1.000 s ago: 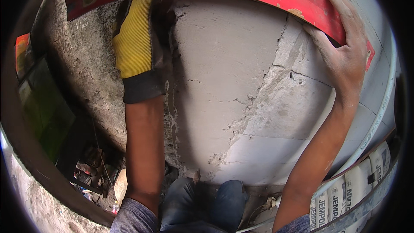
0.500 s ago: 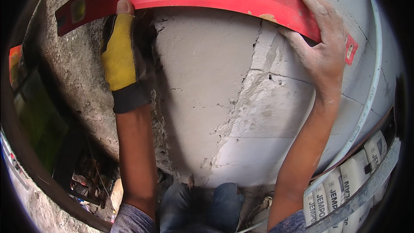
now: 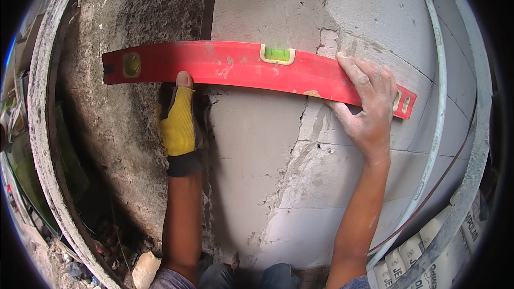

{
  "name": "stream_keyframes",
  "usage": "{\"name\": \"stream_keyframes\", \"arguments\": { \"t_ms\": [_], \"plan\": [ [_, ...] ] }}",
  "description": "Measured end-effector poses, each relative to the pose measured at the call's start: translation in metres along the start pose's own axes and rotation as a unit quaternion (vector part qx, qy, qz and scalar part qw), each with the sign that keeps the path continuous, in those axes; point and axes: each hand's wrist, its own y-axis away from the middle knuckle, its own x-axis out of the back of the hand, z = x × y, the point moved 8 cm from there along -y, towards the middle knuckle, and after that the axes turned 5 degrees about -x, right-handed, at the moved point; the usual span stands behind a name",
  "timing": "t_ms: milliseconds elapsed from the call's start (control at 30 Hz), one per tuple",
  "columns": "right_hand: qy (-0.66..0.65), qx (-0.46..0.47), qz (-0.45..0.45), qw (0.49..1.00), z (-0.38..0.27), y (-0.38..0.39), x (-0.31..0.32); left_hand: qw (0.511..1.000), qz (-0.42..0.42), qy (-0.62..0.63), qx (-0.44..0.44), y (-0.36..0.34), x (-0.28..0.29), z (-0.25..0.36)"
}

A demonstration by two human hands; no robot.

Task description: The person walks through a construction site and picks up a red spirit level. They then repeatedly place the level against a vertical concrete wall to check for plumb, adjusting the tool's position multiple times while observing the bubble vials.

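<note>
A red spirit level (image 3: 225,64) lies across the wall in front of me, its right end a little lower than its left. One green vial sits in its upper edge and a round one near its left end. My left hand (image 3: 179,120), in a yellow and black fingerless glove, grips the lower edge left of the middle; the thumb shows on the front and the other fingers are hidden behind. Bare and dusty with white powder, my right hand (image 3: 369,93) clasps the level near its right end, fingers over the top and thumb underneath.
Behind the level is a grey plastered strip (image 3: 251,139), with rough dark concrete (image 3: 123,144) on the left and pale blocks (image 3: 375,21) on the right. A light hose (image 3: 440,75) runs down the right side. Metal frame bars (image 3: 43,128) curve at both sides. Stacked bags (image 3: 417,251) stand lower right.
My view has tilted upward, so the level and both hands appear lower in the picture. More of the wall above and the side bars show. Both hands keep their grip.
</note>
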Motion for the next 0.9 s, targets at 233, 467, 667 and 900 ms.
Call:
{"name": "stream_keyframes", "arguments": {
  "t_ms": [233,467,667,900],
  "plan": [
    [-0.006,-0.005,0.000,1.000,0.0000,0.0008,0.0003,1.000,0.013,0.004,0.015,0.0036,0.0022,0.0012],
    [0.001,-0.011,-0.002,1.000,-0.0012,0.0009,-0.0009,1.000,0.014,-0.011,0.006,0.0015,0.0053,0.0025],
    [-0.005,-0.012,-0.004,1.000,-0.0011,0.0008,0.0005,1.000,0.009,-0.006,0.005,0.0022,0.0030,0.0022],
    [-0.003,-0.006,0.000,1.000,-0.0001,0.0020,-0.0004,1.000,0.020,0.001,0.008,0.0023,0.0031,0.0017]
  ]
}}
